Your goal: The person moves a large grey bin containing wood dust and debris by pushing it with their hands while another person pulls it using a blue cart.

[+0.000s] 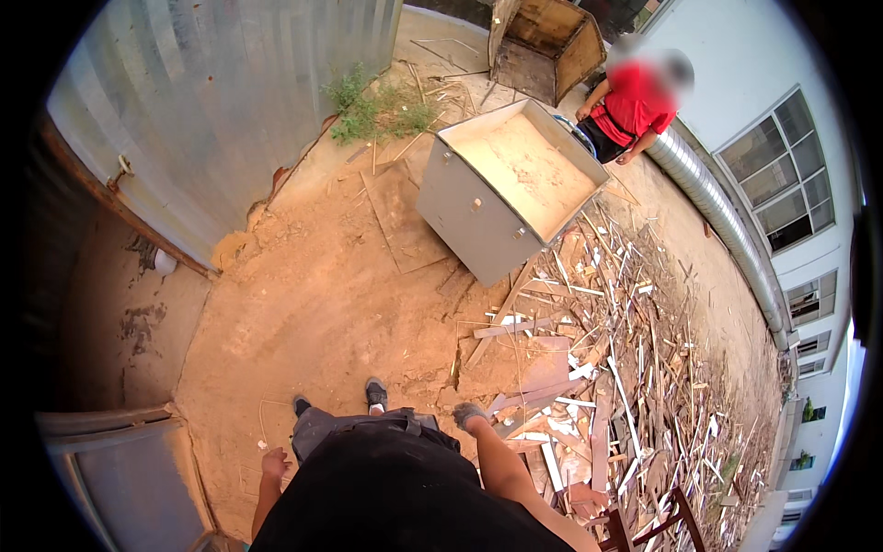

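Note:
My left hand [274, 463] hangs low at my left side, over the sawdust-covered ground. Its fingers look loosely apart, and nothing shows in them. Out in front of my body reaches my right hand [469, 416], apparently in a grey glove, near the edge of the scrap wood pile [635, 368]. Its fingers are too small and blurred to make out, and no held thing is visible. Ahead stands a large grey box bin [474, 207] filled with pale sawdust [524, 166]. Neither hand touches the bin.
A person in a red top [635, 106] stands behind the bin. Beyond is an open wooden crate [547, 51]. Corrugated metal sheeting [212, 110] rises at left, and a silver duct [727, 212] runs along the right wall. A dark red wooden frame [676, 524] lies lower right.

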`<state>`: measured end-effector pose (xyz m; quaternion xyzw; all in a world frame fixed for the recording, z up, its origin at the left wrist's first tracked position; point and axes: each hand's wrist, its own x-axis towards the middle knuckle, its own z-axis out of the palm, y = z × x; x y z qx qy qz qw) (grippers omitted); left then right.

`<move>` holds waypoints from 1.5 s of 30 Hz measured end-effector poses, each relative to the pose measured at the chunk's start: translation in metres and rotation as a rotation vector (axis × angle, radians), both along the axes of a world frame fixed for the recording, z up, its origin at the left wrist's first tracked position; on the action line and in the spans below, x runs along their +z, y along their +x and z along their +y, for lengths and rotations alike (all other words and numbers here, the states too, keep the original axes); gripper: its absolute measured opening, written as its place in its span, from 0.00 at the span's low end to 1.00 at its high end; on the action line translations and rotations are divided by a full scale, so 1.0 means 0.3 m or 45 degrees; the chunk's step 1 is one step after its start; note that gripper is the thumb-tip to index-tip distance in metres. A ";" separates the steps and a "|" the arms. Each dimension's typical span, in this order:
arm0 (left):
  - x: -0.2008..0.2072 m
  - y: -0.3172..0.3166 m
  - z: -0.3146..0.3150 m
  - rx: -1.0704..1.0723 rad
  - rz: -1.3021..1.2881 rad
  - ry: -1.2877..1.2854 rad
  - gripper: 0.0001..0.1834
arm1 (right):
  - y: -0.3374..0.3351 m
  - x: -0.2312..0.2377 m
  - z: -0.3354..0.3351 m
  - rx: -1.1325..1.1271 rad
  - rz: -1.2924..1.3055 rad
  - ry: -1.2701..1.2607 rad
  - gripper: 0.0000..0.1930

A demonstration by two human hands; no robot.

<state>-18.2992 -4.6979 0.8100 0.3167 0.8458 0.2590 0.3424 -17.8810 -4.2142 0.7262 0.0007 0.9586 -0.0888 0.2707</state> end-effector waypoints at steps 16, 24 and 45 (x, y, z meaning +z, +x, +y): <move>0.038 -0.162 -0.025 0.266 -0.153 -0.099 0.13 | -0.380 0.384 0.011 -1.634 -0.043 -0.567 0.11; 0.011 -0.099 0.021 0.883 -0.741 0.046 0.10 | -0.232 0.222 0.040 -0.769 -0.190 -0.128 0.14; 0.042 -0.179 0.058 0.572 -0.427 -0.148 0.18 | -0.341 0.248 0.037 -0.649 -0.249 -0.122 0.16</move>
